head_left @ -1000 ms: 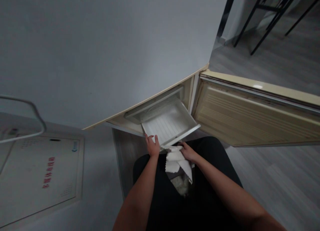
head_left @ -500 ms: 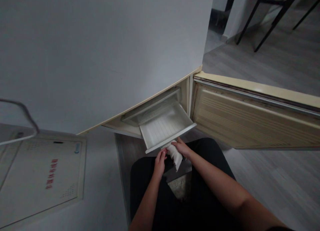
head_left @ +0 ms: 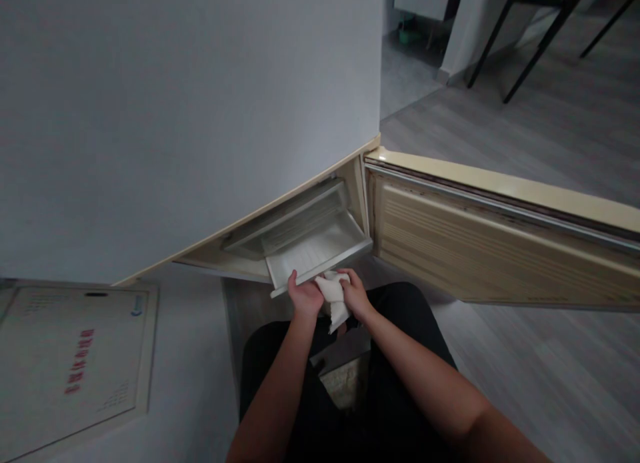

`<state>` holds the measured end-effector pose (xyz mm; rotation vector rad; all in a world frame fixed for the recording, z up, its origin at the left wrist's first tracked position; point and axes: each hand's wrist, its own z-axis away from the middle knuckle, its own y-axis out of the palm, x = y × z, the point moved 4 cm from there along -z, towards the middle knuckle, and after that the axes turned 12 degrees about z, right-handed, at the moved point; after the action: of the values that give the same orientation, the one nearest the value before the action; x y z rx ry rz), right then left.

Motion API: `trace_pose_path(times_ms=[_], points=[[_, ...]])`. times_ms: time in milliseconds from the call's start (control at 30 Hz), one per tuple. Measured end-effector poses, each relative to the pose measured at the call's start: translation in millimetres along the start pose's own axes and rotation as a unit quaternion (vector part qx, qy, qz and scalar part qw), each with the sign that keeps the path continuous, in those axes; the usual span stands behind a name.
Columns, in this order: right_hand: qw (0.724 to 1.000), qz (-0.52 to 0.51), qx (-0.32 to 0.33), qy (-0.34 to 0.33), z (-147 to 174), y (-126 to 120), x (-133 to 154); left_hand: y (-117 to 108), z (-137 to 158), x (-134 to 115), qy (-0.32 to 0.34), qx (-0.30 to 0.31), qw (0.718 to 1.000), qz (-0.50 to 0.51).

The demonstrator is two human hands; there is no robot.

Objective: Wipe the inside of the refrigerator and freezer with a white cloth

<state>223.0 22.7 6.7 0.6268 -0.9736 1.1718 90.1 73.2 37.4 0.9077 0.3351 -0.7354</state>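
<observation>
At the foot of the tall pale-grey refrigerator cabinet, the shallow white plastic freezer drawer stands pulled partway out beneath a clear plastic flap, beside the open cream ribbed lower door. The left hand has returned to the drawer's front lip, fingers hooked over the edge; half a second earlier it was below the drawer, at the cloth. The right hand is closed around the crumpled white cloth, which is now bunched just under the drawer's front edge and between the two hands, more gathered than a second ago, when it hung loose. The drawer also sits a little further in than before. Judged from this, wiping of the drawer front is in hand, the left hand steadying. Red characters on the flat off-white appliance lid, lower left, are too small to read; a small blue mark near its corner is likewise illegible.
</observation>
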Motion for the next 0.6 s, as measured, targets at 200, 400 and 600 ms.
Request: trace_pose_path(times_ms=[200,400,600], points=[[0.987,-0.119,-0.011,0.110,6.5,9.4,5.4,19.0,-13.0,-2.0,0.028,0.014,0.998,0.055],[0.983,-0.146,0.003,0.114,10.4,12.0,7.6,31.4,-45.8,-22.5,0.015,-0.003,0.996,0.089],[0.987,-0.111,-0.014,0.112,3.6,6.4,-0.1,39.7,-73.3,-48.4,0.028,0.012,0.998,0.054]])
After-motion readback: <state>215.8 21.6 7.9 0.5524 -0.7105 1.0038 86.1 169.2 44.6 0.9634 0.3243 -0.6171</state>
